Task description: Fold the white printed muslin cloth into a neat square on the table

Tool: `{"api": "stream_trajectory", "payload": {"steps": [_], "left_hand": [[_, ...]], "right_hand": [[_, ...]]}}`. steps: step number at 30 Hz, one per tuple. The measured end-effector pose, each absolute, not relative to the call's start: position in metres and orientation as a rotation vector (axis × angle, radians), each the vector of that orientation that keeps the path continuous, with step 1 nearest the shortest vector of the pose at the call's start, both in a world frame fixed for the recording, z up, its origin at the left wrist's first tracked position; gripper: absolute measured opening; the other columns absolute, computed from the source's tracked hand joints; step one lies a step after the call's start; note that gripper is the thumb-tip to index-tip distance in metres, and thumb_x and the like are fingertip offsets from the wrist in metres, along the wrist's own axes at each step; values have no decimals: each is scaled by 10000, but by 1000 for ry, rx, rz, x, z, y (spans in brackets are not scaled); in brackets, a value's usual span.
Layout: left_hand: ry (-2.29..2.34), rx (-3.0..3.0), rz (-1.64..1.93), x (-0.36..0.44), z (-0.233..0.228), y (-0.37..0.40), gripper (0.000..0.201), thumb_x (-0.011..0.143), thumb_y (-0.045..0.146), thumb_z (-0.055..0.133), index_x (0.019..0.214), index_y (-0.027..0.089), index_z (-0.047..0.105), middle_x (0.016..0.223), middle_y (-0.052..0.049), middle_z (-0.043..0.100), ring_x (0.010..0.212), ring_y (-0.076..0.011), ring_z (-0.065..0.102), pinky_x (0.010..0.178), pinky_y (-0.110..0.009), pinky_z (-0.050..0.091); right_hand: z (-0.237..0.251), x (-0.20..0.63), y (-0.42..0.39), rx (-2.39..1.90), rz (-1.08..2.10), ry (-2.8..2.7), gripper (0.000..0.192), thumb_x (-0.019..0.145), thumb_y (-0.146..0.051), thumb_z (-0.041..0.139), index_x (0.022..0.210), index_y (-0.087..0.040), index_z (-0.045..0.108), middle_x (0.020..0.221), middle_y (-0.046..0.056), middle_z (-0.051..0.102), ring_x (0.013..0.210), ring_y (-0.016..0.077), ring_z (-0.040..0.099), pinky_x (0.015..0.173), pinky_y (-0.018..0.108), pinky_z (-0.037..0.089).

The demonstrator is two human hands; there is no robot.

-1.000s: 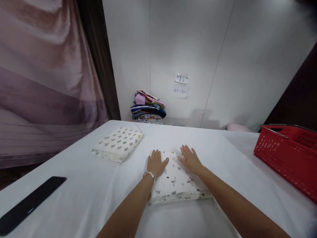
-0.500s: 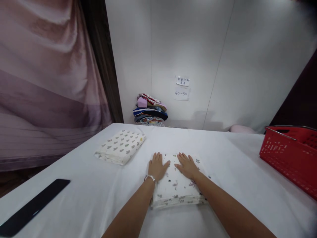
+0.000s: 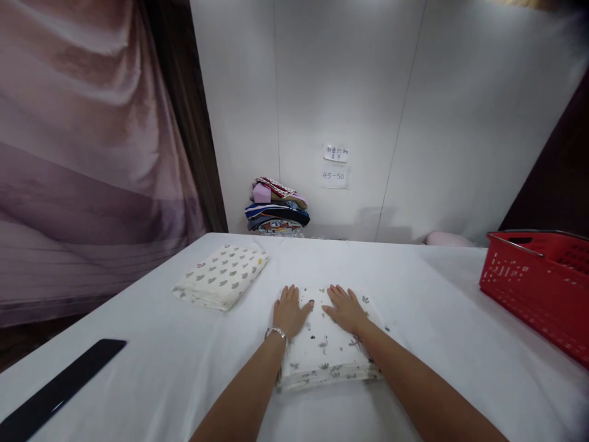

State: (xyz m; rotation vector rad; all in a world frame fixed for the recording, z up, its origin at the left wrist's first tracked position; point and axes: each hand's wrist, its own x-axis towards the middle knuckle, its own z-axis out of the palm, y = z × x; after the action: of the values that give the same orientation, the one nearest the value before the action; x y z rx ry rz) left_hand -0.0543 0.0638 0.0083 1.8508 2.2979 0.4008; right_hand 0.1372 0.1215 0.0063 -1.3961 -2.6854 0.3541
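folded cloth (image 3: 327,356): white, small prints | left hand (image 3: 289,312), right hand (image 3: 346,310): flat, grip released

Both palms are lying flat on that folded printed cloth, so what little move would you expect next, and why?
Probably lifting it across to the other folded cloth. The left hand and right hand lie flat, fingers spread, on the folded printed cloth, which looks neat and square already; the other lies finished to its left on the white table.

Head-worn view, forward-down over table (image 3: 184,368)
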Motion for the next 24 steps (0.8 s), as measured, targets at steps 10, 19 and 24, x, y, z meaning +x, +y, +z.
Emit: {"api": "stream_trajectory", "payload": {"steps": [10, 19, 24], "left_hand": [[2297, 1856, 409, -55, 7, 65, 764, 839, 637, 235, 1414, 137, 294, 1512, -73, 197, 1401, -241, 92, 1095, -440, 197], [2308, 1865, 404, -55, 6, 65, 743, 843, 619, 252, 1412, 142, 298, 1512, -71, 195, 1401, -237, 91, 1094, -426, 199], [2295, 1854, 420, -56, 6, 65, 772, 833, 644, 235, 1418, 144, 285, 1515, -63, 182, 1400, -239, 95, 1095, -434, 194]], "right_hand": [[10, 136, 122, -1421, 364, -2692, 715, 885, -600, 169, 1454, -168, 200, 1522, 38, 130, 1403, 210, 51, 1111, 413, -8], [21, 134, 116, -1426, 365, -2655, 723, 885, -619, 134, 1458, -181, 184, 1527, 45, 104, 1404, 226, 26, 1107, 442, -2], [3, 138, 112, -1403, 347, -2694, 714, 885, -614, 129, 1455, -190, 197, 1525, 27, 102, 1404, 215, 45, 1114, 433, 5]]}}
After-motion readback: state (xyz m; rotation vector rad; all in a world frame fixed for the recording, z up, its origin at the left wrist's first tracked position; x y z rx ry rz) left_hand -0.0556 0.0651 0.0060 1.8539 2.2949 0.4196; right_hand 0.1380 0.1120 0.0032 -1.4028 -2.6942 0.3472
